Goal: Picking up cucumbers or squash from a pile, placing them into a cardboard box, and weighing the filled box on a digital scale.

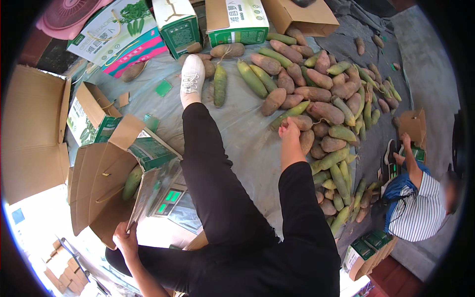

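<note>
**Right hand on the root pile, left hand at the carton**

My right hand lay on the pile of long brown and green roots, fingers curled down around one brown root at the pile's near edge; I could not tell whether the grip was fully closed. My left hand pinched the lower flap of an open cardboard carton, thumb and fingers clamped on the board. One green root sat inside that carton. A digital scale stood just beside the carton, on the grey tarp. My black-trousered leg stretched across the tarp, its white shoe near the printed boxes. Another person in a striped shirt crouched at the far right, reaching toward a small box.
</note>
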`<control>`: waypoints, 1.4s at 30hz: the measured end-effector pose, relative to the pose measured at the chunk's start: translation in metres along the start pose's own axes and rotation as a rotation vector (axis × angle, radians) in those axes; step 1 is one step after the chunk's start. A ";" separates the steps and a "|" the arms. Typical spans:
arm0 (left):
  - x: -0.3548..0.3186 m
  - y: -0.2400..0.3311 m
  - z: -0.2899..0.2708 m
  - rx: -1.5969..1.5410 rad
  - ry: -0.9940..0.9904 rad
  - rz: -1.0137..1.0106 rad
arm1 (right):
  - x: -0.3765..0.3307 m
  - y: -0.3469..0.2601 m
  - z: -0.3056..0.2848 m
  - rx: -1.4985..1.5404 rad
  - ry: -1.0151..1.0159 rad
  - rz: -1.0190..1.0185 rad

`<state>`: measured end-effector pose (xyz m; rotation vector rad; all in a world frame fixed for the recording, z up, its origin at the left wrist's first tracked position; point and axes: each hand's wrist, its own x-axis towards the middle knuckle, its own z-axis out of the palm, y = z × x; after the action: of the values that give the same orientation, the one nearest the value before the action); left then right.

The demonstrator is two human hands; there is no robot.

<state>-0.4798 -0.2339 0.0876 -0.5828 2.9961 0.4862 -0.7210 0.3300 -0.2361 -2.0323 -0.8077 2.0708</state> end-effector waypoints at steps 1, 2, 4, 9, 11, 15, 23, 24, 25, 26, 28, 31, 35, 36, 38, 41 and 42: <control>0.001 0.000 -0.001 0.035 -0.017 0.025 | 0.004 0.001 -0.006 0.004 -0.077 0.000; 0.001 0.000 -0.001 0.070 -0.035 0.049 | 0.006 0.002 -0.012 -0.004 -0.107 -0.021; 0.000 0.000 -0.001 0.046 -0.009 0.061 | 0.009 0.004 -0.021 -0.071 -0.127 -0.013; -0.001 0.001 -0.001 0.023 0.004 0.066 | -0.003 0.006 -0.071 -0.222 -0.334 0.046; -0.001 0.001 -0.001 -0.021 -0.015 0.050 | -0.013 0.011 -0.084 -0.124 -0.433 0.169; -0.002 -0.001 -0.004 0.040 0.004 0.107 | -0.051 0.029 -0.098 -0.214 -0.621 0.174; -0.007 -0.005 -0.008 0.104 -0.031 0.061 | -0.215 -0.002 -0.036 -0.644 -1.140 -0.264; -0.006 -0.004 -0.008 0.098 -0.019 0.083 | -0.240 -0.005 -0.024 -0.660 -1.249 -0.326; -0.007 -0.004 -0.009 0.096 -0.019 0.088 | -0.265 -0.006 -0.015 -0.681 -1.239 -0.326; -0.007 -0.004 -0.009 0.090 -0.015 0.071 | -0.289 -0.006 -0.007 -0.723 -1.319 -0.393; -0.008 -0.005 -0.009 0.096 -0.011 0.093 | -0.336 -0.003 0.005 -0.769 -1.399 -0.468; -0.010 -0.008 -0.010 0.101 0.004 0.100 | -0.397 0.016 0.015 -0.913 -1.595 -0.472; -0.009 -0.007 -0.007 0.107 -0.012 0.094 | -0.447 0.053 0.021 -1.025 -1.779 -0.289; -0.009 -0.006 -0.006 0.124 -0.022 0.080 | -0.454 0.066 0.021 -1.012 -1.855 -0.249; -0.009 -0.004 -0.005 0.071 0.015 0.099 | -0.467 0.092 0.027 -1.093 -1.971 -0.354; -0.009 -0.003 -0.004 0.085 0.026 0.112 | -0.484 0.132 0.036 -1.265 -2.038 -0.676; -0.009 -0.004 -0.004 0.075 0.030 0.131 | -0.488 0.144 0.039 -1.290 -2.065 -0.763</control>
<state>-0.4696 -0.2349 0.0909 -0.3936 3.0794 0.3726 -0.6779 -0.0221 0.1310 1.5206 -2.6070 2.2893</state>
